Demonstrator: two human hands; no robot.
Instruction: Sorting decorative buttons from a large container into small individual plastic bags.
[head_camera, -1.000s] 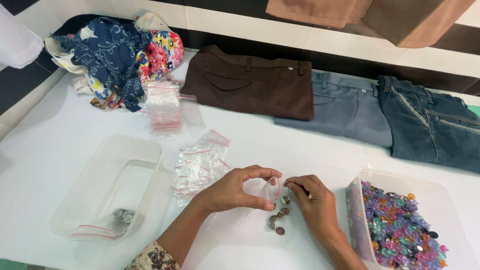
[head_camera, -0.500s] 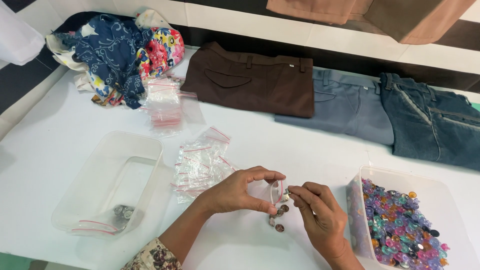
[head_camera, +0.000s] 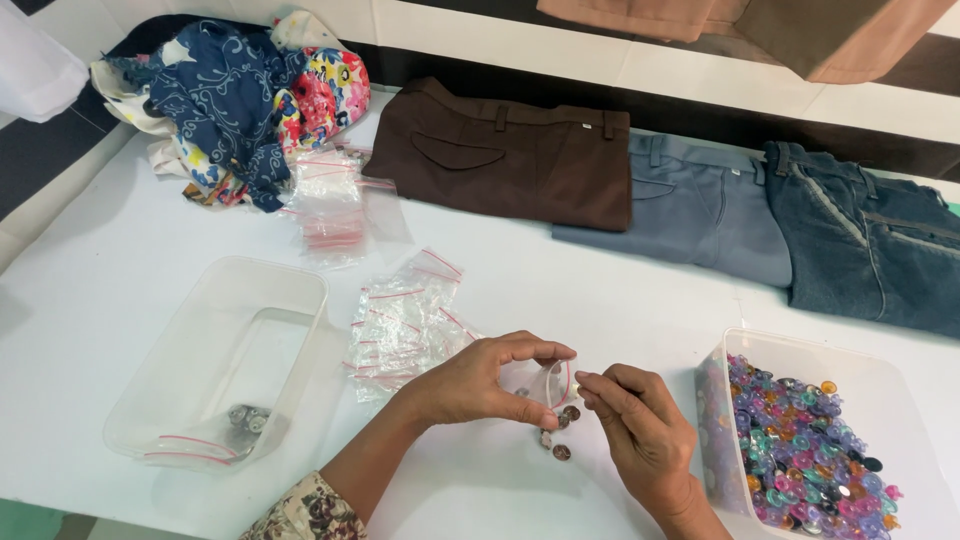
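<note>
Pinching a small zip bag (head_camera: 545, 382) open mid-worktop (head_camera: 620, 300), left hand (head_camera: 480, 380) grips it, right hand (head_camera: 640, 430) fingertips closed at its mouth; one filled bag in left tub (head_camera: 215, 360), few loose buttons (head_camera: 558, 438) and most empty bags (head_camera: 405, 320) left.

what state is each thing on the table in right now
small zip bag: held open at the mouth by the left hand
right hand: fingertips pinched at the bag's mouth
loose buttons: lying on the table under the hands
right tub: lidless, full of coloured buttons
left tub: lidless, one filled bag inside
empty zip bags: piled flat
brown trousers: folded
grey trousers: folded
jeans: folded
floral cloth: crumpled
</note>
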